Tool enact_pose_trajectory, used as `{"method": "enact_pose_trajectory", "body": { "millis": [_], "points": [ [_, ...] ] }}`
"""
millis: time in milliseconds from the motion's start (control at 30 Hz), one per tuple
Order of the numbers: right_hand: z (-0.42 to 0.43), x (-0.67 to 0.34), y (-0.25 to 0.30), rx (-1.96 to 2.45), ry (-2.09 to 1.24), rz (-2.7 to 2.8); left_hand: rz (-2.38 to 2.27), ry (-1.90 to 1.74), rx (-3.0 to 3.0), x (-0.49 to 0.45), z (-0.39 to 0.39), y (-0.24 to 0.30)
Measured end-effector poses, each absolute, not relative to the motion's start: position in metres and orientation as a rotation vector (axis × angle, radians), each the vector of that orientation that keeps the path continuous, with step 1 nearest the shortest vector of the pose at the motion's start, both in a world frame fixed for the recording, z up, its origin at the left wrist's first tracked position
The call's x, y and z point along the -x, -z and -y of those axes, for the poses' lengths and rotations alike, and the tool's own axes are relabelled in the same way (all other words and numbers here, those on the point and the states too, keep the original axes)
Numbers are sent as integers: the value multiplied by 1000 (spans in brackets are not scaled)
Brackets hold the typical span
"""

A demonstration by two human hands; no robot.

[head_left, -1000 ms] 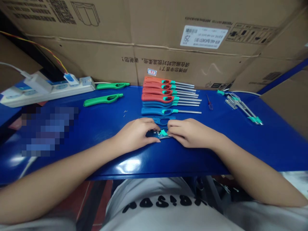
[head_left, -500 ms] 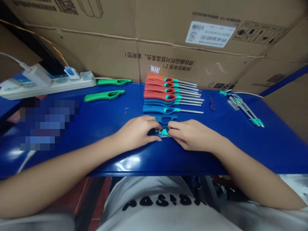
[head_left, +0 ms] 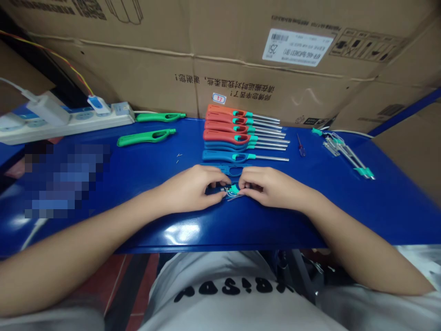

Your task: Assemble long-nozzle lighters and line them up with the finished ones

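Pinching a teal part (head_left: 234,189) at its right end with the right hand (head_left: 241,185), fingertips nearly closed, apparently to steady it near the front of the table (head_left: 262,227); bracketing its left end and the wires (head_left: 228,193) with the left hand (head_left: 224,186), thumb parted from half-curled fingers, firm hold impossible to tell. Having one blue shell (head_left: 236,170) just behind, probably for easy reach. Counting four orange-red lighters (head_left: 220,134), at least two blue lighters (head_left: 217,156), overlapped likely to save room, two green shells (head_left: 138,138), two metal bits (head_left: 179,155), one screwdriver (head_left: 301,148).

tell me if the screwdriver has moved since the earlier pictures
No. The screwdriver keeps its place just right of the nearest red lighter's rod tip; the whole view merely shifted slightly.
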State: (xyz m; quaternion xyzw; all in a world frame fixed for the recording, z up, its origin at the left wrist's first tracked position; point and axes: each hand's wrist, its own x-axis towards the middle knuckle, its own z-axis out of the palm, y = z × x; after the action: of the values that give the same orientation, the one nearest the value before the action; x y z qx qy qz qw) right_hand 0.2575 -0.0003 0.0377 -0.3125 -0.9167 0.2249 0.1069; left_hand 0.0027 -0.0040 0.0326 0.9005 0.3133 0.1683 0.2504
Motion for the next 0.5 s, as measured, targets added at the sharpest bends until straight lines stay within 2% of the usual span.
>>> {"method": "enact_pose_trajectory", "body": {
  "millis": [500],
  "points": [
    [0, -256, -41, 927, -693, 2765, -750, -424, -2734, 0, 3, -26]
  ]
}}
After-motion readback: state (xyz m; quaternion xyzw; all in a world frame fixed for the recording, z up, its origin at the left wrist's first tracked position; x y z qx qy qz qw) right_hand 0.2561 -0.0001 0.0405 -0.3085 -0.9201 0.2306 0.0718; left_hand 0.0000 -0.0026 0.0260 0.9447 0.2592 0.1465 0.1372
